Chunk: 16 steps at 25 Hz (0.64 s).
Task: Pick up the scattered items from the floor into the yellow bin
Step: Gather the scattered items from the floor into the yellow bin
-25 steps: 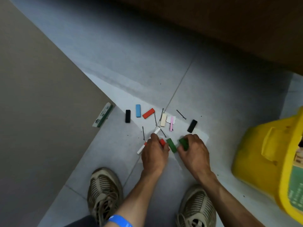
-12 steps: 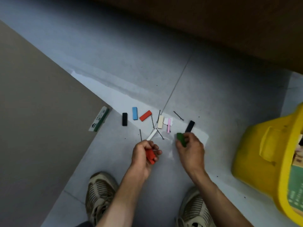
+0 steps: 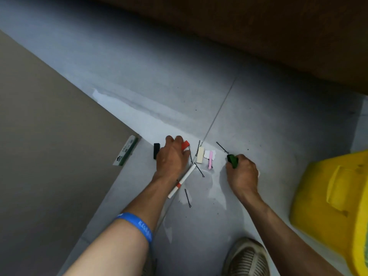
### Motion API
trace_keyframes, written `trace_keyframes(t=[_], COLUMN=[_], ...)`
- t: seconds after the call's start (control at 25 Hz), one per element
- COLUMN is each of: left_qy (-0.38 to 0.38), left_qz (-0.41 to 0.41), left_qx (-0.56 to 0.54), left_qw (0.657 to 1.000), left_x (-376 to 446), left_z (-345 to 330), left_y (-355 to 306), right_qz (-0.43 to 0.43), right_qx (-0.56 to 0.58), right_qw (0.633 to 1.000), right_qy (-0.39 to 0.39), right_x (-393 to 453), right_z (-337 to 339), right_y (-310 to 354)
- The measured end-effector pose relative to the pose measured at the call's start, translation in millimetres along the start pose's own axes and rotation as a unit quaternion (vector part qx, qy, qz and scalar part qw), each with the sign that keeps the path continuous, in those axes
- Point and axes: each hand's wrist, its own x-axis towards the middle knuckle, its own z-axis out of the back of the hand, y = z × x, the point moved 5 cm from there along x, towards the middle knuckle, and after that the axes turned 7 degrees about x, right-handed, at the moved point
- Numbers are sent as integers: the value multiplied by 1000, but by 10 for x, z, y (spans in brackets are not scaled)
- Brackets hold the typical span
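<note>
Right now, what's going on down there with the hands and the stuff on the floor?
Right hand gripping green blocks. Left hand reaching over red block, grip unclear. Hairpins, cream block, pink clip still on floor. Yellow bin at right, path clear.

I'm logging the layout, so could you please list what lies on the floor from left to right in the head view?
Green-and-white box → black block → left hand → cream block → pink clip → right hand, gripping a green block → yellow bin.

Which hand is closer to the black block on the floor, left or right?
Left. The left hand lies right beside the black block, just to its right. The right hand is far off across the scattered items, gripping a green piece.
</note>
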Motion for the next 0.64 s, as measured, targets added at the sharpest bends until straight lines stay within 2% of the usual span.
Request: trace_keyframes(t=[0.08, 0.12, 0.16, 0.2, 0.28, 0.36, 0.44, 0.52, 0.6, 0.64], left_qy=[29, 37, 48, 64, 129, 201, 234, 238, 224, 213], left_qz=[2, 42, 101, 164, 246, 274, 279, 286, 282, 274], left_qx=[16, -42, -149, -287, -516, -642, -702, -730, -741, -744], left_qw=[999, 998, 982, 942, 810, 688, 611, 574, 566, 571], left_x=[30, 12, -21, -93, -381, -676, -826, -866, -858, -841], left_z=[-59, -67, -82, -106, -146, -166, -185, -215, -209, -206], left_y=[-21, 0, 37, 69, 41, -61, -119, -127, -103, -73], right_qz=[-33, -45, -53, -55, -33, -10, 5, 23, 55, 74], right_qx=[93, 146, 199, 251, 304, 290, 241, 201, 160, 152], right_qw=[995, 987, 976, 962, 943, 939, 941, 929, 922, 929], right_qy=[35, 56, 73, 90, 133, 186, 237, 310, 349, 330], right_x=[-31, -84, -162, -260, -472, -672, -826, -968, -1067, -1059], right_z=[53, 84, 116, 138, 139, 115, 133, 159, 186, 201], right_y=[-72, -57, 8, 118, 430, 756, 1001, 1145, 1212, 1222])
